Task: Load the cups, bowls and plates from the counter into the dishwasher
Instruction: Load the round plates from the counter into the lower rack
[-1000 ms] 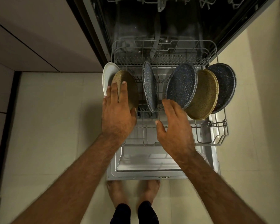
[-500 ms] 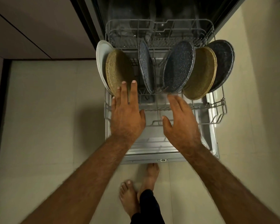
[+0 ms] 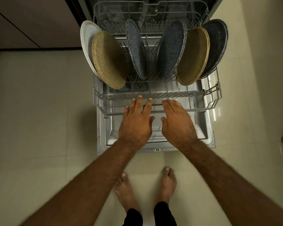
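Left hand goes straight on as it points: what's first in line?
Probably the front rail of the grey wire dishwasher rack, just ahead of the left hand; if it clears that, the leftmost blue speckled plate. Depth unclear.

One camera is riding on the person's head, looking forward and steeply down, almost straight at the floor (image 3: 39, 111). It is facing the open dishwasher (image 3: 84, 12), whose rack (image 3: 155, 95) and door (image 3: 103, 128) are filling the upper middle of the view, the tub running off the top edge. The left hand (image 3: 136, 126) and right hand (image 3: 176, 126) are sitting near the centre at arm's reach, with both forearms slanting up from the lower corners. The person's feet (image 3: 126, 191) are showing near the bottom edge, right under the lens. The wide lens is taking in a cabinet (image 3: 31, 18) at upper left and is bowing lines toward the edges.
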The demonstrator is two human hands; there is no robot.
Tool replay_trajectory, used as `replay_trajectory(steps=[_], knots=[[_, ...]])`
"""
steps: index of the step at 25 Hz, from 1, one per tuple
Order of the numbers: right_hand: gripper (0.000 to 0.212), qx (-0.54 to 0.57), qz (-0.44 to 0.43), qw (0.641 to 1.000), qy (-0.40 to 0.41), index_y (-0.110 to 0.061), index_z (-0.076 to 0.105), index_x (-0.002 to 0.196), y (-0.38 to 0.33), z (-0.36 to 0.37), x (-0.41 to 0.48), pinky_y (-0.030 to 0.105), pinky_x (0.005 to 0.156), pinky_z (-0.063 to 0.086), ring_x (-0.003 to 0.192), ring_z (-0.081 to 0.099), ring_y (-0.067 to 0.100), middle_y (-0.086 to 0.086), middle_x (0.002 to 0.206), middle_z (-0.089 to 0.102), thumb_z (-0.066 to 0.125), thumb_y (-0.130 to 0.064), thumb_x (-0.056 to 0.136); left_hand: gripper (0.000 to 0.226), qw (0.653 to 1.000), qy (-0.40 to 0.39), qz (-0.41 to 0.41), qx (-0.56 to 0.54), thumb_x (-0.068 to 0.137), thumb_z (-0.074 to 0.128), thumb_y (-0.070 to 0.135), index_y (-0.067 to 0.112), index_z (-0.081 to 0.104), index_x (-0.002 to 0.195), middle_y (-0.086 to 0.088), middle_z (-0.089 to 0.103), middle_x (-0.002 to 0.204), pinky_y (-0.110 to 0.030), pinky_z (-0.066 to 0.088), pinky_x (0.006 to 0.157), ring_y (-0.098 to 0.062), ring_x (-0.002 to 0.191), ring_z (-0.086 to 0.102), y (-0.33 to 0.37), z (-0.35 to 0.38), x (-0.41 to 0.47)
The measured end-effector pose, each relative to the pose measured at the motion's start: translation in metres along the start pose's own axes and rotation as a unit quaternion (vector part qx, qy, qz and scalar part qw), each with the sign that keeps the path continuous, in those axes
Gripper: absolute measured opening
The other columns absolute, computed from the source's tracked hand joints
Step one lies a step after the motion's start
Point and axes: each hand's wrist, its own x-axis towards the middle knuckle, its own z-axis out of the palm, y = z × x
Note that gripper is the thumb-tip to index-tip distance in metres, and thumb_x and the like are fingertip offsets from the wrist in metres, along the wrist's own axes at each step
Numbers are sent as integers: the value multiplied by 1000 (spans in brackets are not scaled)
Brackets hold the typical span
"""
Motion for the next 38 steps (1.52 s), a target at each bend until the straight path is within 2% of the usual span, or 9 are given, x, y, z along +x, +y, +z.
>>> replay_trajectory(steps=[3, 5, 7, 10, 14, 18, 28, 33, 38], knots=[[60, -8, -20, 1000, -7, -7, 39, 150, 7, 3, 13, 43, 118, 34, 143, 38, 28, 12, 152, 46, 59, -13, 94, 55, 1000, 5, -18, -10, 109, 37, 36, 19, 22, 160, -18, 23, 165, -51, 35, 117, -36, 148, 32, 7, 13, 8], [59, -5, -27, 1000, -12, -7, 42, 149, 12, 6, 21, 40, 116, 37, 139, 43, 26, 11, 147, 50, 59, -11, 93, 48, 999, 21, -26, -15, 109, 39, 33, 19, 33, 154, -18, 39, 155, -49, 52, 96, -35, 128, 52, 12, 17, 14], [54, -6, -29, 1000, -5, -7, 47, 145, 16, 11, 28, 39, 113, 40, 135, 47, 27, 11, 143, 55, 59, -8, 92, 39, 999, 27, -39, -20, 108, 40, 31, 21, 41, 146, -15, 51, 140, -44, 56, 79, -33, 110, 61, 14, 18, 23], [47, -1, -28, 999, 21, -4, 58, 135, 18, 18, 29, 45, 105, 48, 125, 56, 31, 15, 131, 64, 61, -2, 88, 29, 998, 22, -55, -13, 103, 45, 18, 21, 50, 131, -11, 60, 119, -39, 50, 69, -31, 96, 63, 14, 14, 31], [48, 0, -24, 999, 31, -2, 60, 133, 17, 19, 30, 45, 109, 44, 130, 54, 33, 17, 132, 63, 63, 3, 85, 26, 996, 13, -81, -31, 100, 46, 14, 22, 53, 124, -6, 61, 112, -37, 54, 74, -28, 95, 63, 19, 5, 35], [60, 10, -34, 999, -2, -4, 43, 147, 16, 4, 51, 38, 120, 26, 147, 32, 29, 14, 151, 47, 56, 0, 89, 26, 992, 22, -111, -49, 96, 48, 9, 22, 55, 117, -6, 61, 111, -36, 52, 74, -28, 97, 62, 23, -5, 56], [65, -2, -34, 999, -12, -7, 33, 154, 17, -15, 121, 37, 122, 20, 151, 23, 27, 11, 158, 37, 52, -8, 92, 27, 995, 22, -92, -38, 101, 48, 17, 22, 55, 126, -8, 63, 119, -38, 52, 82, -29, 103, 63, 10, -32, 122], [62, -22, -33, 999, 21, -8, 43, 149, 15, -21, 160, 39, 117, 33, 146, 33, 28, 11, 149, 49, 54, -4, 87, 25, 996, 31, -74, -30, 99, 53, 15, 20, 57, 123, -8, 63, 115, -37, 48, 78, -29, 102, 62, 2, -48, 160], [59, -39, -3, 998, 46, -19, 56, 141, 12, -36, 200, 41, 100, 52, 127, 55, 24, 4, 136, 61, 57, 0, 85, 19, 996, 49, -69, -33, 99, 52, 16, 20, 57, 117, -8, 62, 113, -39, 52, 78, -30, 100, 62, -4, -63, 191]])
